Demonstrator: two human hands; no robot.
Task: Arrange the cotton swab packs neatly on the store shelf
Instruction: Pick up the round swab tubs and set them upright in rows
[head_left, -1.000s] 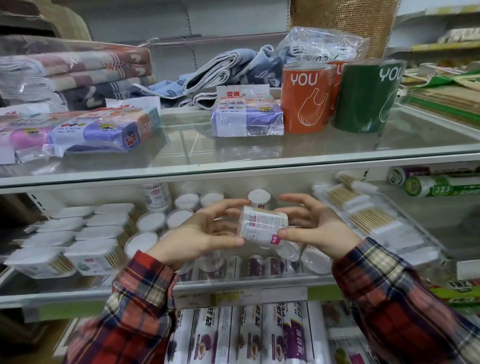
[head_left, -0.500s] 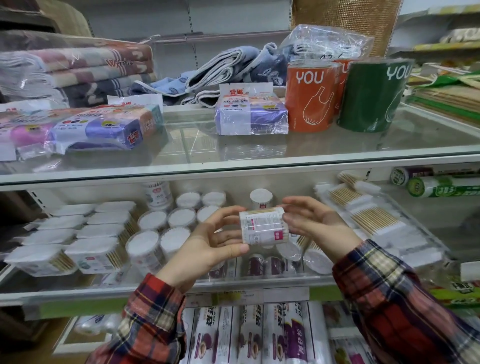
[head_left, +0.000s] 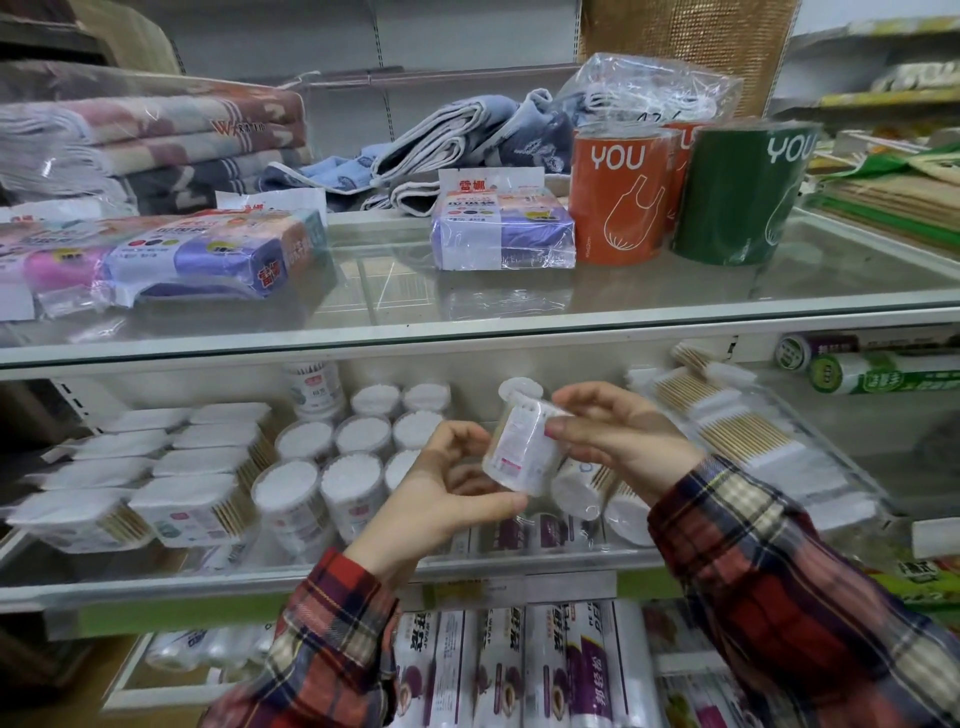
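A clear round tub of cotton swabs (head_left: 522, 447) hangs in front of the middle shelf (head_left: 332, 579), tilted nearly upright. My left hand (head_left: 447, 493) grips its lower end from the left. My right hand (head_left: 618, 434) pinches its upper right side. Behind them, several round swab tubs (head_left: 358, 441) stand upright in rows. Flat rectangular swab packs (head_left: 192, 467) lie stacked to the left. Two more tubs (head_left: 576, 488) lie on their sides under my right hand. Long bagged swab packs (head_left: 727, 421) lean at the right.
The glass upper shelf (head_left: 571, 301) holds wrapped bag packs (head_left: 503, 231), an orange roll (head_left: 618, 192), a green roll (head_left: 737, 192) and folded towels (head_left: 150, 140). Film rolls (head_left: 878, 371) lie at the far right. Boxed wrap rolls (head_left: 519, 670) fill the bottom shelf.
The tub turned from lying sideways between my hands to nearly upright. My left hand shifted under its lower end and my right hand moved to its top.
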